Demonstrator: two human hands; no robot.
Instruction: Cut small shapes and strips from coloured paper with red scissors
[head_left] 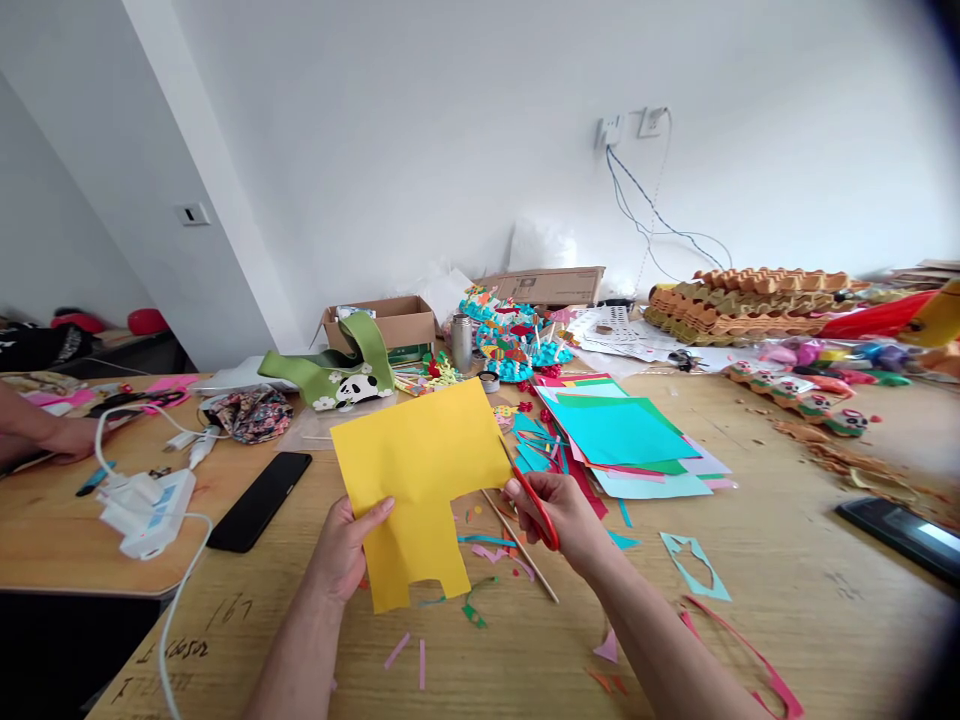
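My left hand (pixel 343 548) pinches the lower left part of a yellow paper sheet (pixel 420 470) and holds it up over the wooden table (pixel 750 600). The sheet has pieces cut out along its bottom edge. My right hand (pixel 564 515) is closed round red-handled scissors (pixel 534 500), whose blades meet the sheet's right edge. A thin wooden stick (pixel 521 548) lies on the table just below the scissors. Paper scraps lie scattered under both hands.
A stack of coloured paper (pixel 622 435) lies right of the sheet. A black phone (pixel 259 500), a white power strip (pixel 146 505) and a green panda bag (pixel 337 372) sit to the left. Another person's hand (pixel 64 438) rests at far left. Egg trays (pixel 750 300) stand at back right.
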